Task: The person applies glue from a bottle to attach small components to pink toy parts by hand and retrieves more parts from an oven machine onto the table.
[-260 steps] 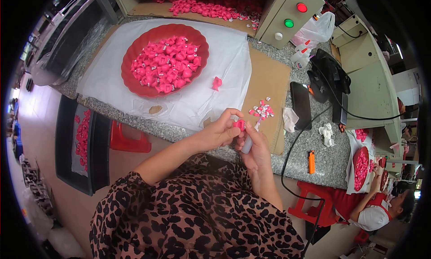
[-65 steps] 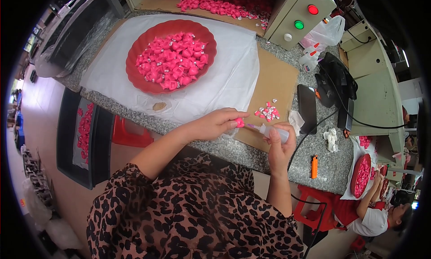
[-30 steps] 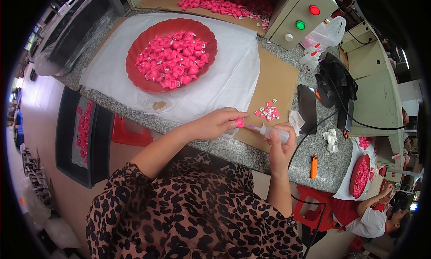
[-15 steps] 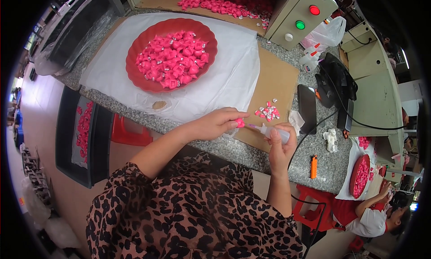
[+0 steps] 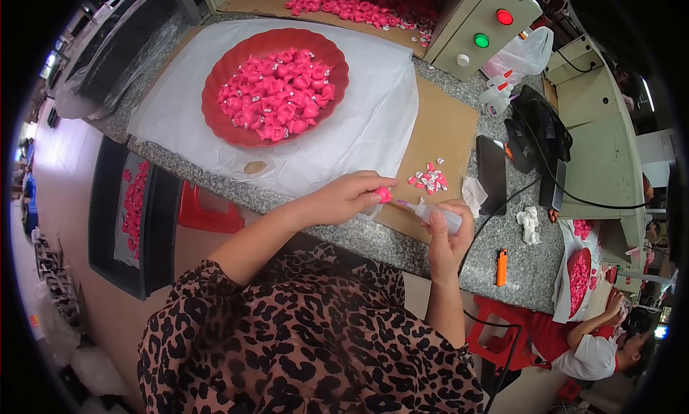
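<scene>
Between the thumb and fingers of my left hand (image 5: 348, 199) is a small pink plastic piece (image 5: 384, 194), held over the front edge of the worktop. My right hand (image 5: 452, 234) grips a translucent squeeze bottle (image 5: 439, 217). Its thin purple nozzle (image 5: 404, 203) points at the pink piece, close to it; whether they touch I cannot tell. Just beyond the bottle, a little heap of pink and white bits (image 5: 429, 178) lies on brown cardboard (image 5: 443, 127). Farther left, a red scalloped bowl (image 5: 215, 116) holds many pink pieces with small white parts.
White sheeting (image 5: 373, 127) lies under the bowl. To the right are a dark phone (image 5: 491, 177), crumpled tissue (image 5: 529, 224), an orange lighter (image 5: 501, 267) and a black cable (image 5: 495, 212). A control box (image 5: 482, 30) stands behind. At far right sits another person (image 5: 585, 349).
The bottle's nozzle has shifted very slightly relative to the pink piece. Both hands keep their hold and nearly the same place.
</scene>
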`<state>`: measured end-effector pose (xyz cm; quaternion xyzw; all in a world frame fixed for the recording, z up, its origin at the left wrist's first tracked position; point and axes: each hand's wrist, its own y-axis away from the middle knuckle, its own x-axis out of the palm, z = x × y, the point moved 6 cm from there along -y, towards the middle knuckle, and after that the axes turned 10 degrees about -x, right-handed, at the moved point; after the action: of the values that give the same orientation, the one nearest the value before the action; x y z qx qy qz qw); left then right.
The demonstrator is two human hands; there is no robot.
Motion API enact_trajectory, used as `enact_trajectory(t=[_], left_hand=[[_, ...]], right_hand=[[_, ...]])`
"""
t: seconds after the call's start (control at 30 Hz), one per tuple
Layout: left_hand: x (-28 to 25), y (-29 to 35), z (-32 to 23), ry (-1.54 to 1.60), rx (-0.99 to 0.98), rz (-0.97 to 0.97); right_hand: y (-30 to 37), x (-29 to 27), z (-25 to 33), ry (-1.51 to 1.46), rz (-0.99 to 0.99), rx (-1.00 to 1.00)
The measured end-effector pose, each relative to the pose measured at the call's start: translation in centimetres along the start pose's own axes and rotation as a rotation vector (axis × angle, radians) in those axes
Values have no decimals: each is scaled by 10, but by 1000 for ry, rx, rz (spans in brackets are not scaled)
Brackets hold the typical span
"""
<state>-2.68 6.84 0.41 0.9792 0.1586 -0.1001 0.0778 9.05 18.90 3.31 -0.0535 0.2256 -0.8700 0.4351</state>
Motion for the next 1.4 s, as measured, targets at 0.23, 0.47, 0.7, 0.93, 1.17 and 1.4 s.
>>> enact_trajectory(t=[0.23,0.47,0.7,0.93,1.17,1.4], left_hand=[[-2,0,2,15,33,-68],[-4,1,3,31,9,-100],[-2,1,7,44,24,-125],[2,-1,16,485,-47,-101],[0,1,19,524,23,-202],[-2,3,17,404,141,-350]], right_hand=[[3,-1,0,78,-3,-49],[7,2,-1,85,-37,-31],[9,4,-2,35,-86,-24],[16,6,-6,-37,-187,17],[24,11,-9,-78,-278,69],[29,12,-6,-80,-307,-23]])
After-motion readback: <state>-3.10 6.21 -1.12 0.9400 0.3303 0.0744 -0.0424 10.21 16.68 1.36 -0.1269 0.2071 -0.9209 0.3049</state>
